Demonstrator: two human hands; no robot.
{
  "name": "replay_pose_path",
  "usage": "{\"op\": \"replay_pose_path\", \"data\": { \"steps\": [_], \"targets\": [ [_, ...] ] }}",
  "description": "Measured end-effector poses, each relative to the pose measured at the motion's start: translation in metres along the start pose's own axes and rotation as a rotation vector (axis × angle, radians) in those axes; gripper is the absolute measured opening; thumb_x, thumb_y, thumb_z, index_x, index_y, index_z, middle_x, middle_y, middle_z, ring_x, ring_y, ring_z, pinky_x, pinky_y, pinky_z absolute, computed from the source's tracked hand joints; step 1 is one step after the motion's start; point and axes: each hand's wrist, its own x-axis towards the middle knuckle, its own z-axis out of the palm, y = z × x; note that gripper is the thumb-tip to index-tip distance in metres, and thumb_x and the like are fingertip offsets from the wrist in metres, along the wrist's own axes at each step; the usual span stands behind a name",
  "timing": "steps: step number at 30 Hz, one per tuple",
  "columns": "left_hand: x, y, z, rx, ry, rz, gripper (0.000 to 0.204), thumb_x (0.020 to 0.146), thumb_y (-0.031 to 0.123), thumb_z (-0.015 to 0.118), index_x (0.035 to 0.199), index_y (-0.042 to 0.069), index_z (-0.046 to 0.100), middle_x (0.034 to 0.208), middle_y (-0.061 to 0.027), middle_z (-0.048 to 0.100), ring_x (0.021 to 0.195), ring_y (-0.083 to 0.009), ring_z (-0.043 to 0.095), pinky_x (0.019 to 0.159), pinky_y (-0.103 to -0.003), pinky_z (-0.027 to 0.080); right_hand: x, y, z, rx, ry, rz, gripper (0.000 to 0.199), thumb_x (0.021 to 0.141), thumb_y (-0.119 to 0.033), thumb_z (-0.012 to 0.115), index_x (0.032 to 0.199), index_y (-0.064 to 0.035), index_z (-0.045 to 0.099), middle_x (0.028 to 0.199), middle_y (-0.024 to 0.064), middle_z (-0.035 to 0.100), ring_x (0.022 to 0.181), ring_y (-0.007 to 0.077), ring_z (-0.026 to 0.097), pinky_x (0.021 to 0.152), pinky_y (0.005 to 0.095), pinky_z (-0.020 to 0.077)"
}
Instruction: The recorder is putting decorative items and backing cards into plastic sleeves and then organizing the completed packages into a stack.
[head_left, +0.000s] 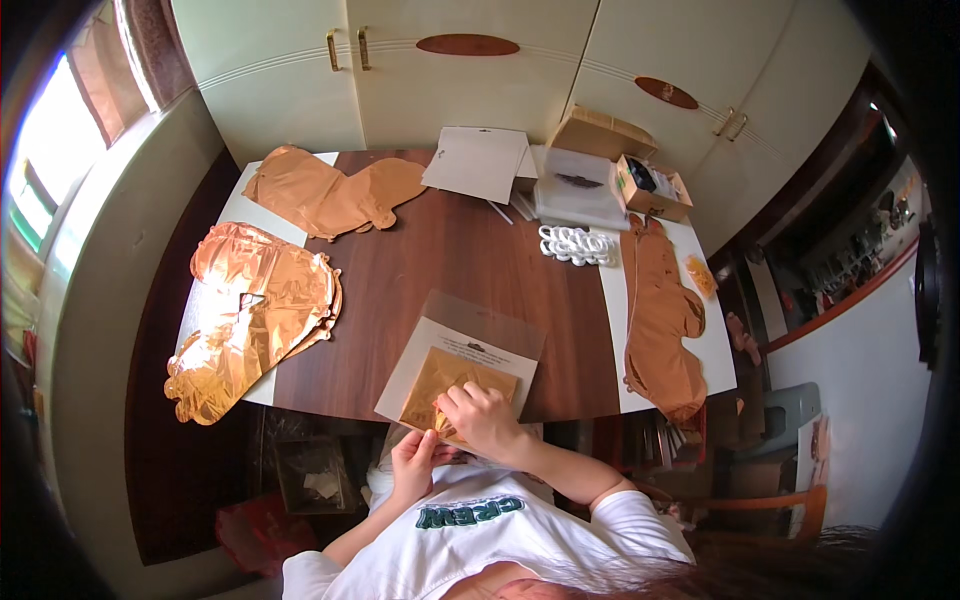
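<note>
Cream cabinets (270, 100) with brass handles (363, 48) stand behind the far edge of the counter (450, 260). Daylight enters through a window (62, 120) beyond its left edge; past its right edge rises a pale wall (850, 350).

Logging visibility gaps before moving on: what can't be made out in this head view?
All in the head view:
Folded gold foil: partly covered by the right hand.
Left hand: its fingers hide what, if anything, they pinch.
Small open box: contents too small to identify.
Window: outdoor scene lost to glare.
</note>
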Motion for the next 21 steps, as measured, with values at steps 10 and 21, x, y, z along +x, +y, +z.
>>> {"op": "replay_pose_path", "data": {
  "steps": [10, 21],
  "targets": [
    [-0.004, -0.011, -0.006, -0.048, -0.008, -0.044, 0.017, 0.089, 0.014, 0.052, 0.085, -0.002, 0.058, 0.087, -0.0093, 0.061, 0.08, -0.014, 0.059, 0.069, -0.027, 0.052, -0.004, 0.006, 0.0, 0.09, 0.013, -0.019, 0.003, 0.071, -0.014, 0.054, 0.072, -0.0126, 0.052, 0.07, -0.001, 0.048, 0.068, 0.0121, 0.053, 0.052, 0.0258, 0.0465],
    [-0.005, -0.014, 0.001, -0.257, -0.03, -0.126, 0.017, 0.09, 0.015, 0.05, 0.089, -0.001, 0.057, 0.092, -0.0105, 0.061, 0.086, -0.0181, 0.06, 0.081, -0.033, 0.049, -0.007, 0.001, 0.0, 0.108, 0.023, -0.032, 0.004, 0.07, -0.014, 0.055, 0.071, -0.0123, 0.051, 0.069, -0.0007, 0.049, 0.067, 0.0127, 0.054, 0.053, 0.0248, 0.0467]
  ]
}}
